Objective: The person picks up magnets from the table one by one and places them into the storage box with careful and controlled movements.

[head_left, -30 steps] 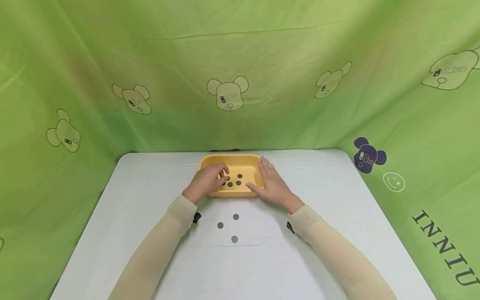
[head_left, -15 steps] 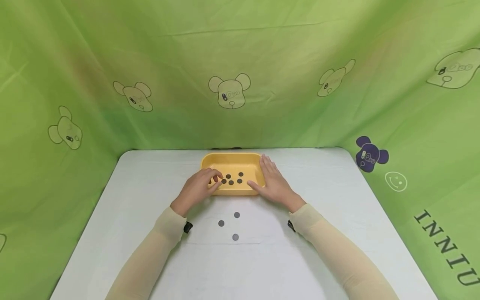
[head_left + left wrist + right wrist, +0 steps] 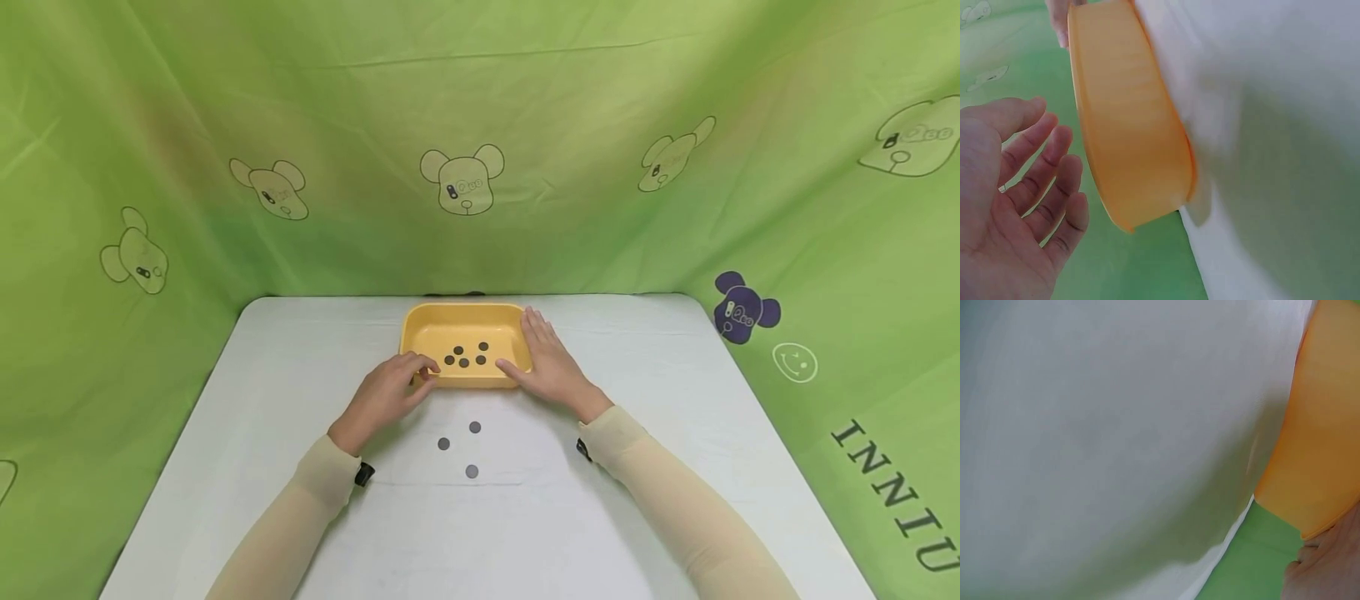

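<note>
**Two hands at a yellow tray of dark discs**

A shallow yellow tray [image 3: 420, 332] stands on the white table [image 3: 645, 467], toward its far edge and about midway across. Five dark discs [image 3: 465, 357] lie clustered on the tray floor. Three more dark discs [image 3: 461, 448] lie on the table just near of the tray, between the two forearms, set as a small triangle.

The left hand [image 3: 386, 393] is at the tray's near left corner, its fingertips at the rim. The left wrist view shows the palm empty, the grip relaxed and spread, with the fingers [image 3: 1041, 169] loosely bent and just apart from the tray's outer wall [image 3: 1129, 131].

The right hand [image 3: 546, 362] lies flat along the tray's right side, fingers straight and together, pointing to the far edge, the thumb against the near right corner. Its grip holds nothing. The right wrist view shows only the tray wall [image 3: 1322, 425] and a little of the hand [image 3: 1329, 569].

Both arms wear beige sleeves [image 3: 675, 508]. Green cloth printed with bear faces [image 3: 461, 179] hangs around the table.
</note>
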`<act>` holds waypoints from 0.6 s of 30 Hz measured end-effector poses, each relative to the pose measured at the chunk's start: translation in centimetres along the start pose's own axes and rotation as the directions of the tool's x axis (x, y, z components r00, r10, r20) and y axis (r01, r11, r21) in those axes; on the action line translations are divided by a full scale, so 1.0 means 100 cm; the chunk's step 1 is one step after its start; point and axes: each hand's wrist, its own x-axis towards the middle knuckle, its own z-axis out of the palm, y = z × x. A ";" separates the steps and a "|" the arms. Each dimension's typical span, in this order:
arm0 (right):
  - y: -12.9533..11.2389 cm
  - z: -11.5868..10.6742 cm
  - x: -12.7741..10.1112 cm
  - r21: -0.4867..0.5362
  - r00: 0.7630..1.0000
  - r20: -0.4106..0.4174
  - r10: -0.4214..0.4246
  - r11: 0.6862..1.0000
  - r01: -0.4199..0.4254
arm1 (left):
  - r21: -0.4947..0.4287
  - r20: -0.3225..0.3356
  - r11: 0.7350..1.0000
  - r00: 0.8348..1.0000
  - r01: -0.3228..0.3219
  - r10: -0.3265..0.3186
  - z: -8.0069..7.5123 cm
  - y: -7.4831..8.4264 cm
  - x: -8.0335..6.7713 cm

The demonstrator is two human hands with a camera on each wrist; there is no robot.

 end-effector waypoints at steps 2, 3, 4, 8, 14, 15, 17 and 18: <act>0.000 0.000 0.000 0.000 1.000 -0.003 -0.004 1.000 0.004 | 0.002 -0.006 1.000 1.000 -0.011 0.011 0.000 0.000 -0.004; 0.000 0.000 0.000 0.002 1.000 -0.006 -0.006 1.000 0.006 | 0.005 -0.008 1.000 1.000 -0.017 0.017 0.001 0.000 -0.005; 0.000 -0.001 0.000 0.006 1.000 -0.008 -0.006 1.000 0.006 | 0.007 -0.009 1.000 1.000 -0.024 0.024 0.001 0.000 -0.007; -0.001 -0.001 0.000 0.013 1.000 -0.005 -0.005 1.000 0.005 | 0.015 -0.004 0.999 0.999 -0.037 0.037 0.001 -0.001 -0.012; 0.000 -0.001 0.000 0.006 1.000 -0.003 -0.007 1.000 0.007 | -0.018 0.024 0.999 0.999 -0.036 0.037 0.004 0.001 -0.020; 0.000 -0.001 0.000 0.007 1.000 -0.002 -0.007 1.000 0.007 | -0.022 0.029 0.999 0.999 -0.037 0.037 0.005 0.001 -0.022; 0.000 -0.001 0.000 0.008 1.000 -0.002 -0.008 1.000 0.008 | -0.027 0.037 0.999 0.999 -0.038 0.039 0.006 0.002 -0.024; 0.000 -0.001 0.000 0.009 1.000 -0.001 -0.007 1.000 0.007 | -0.028 0.041 0.999 0.998 -0.037 0.038 0.007 0.003 -0.025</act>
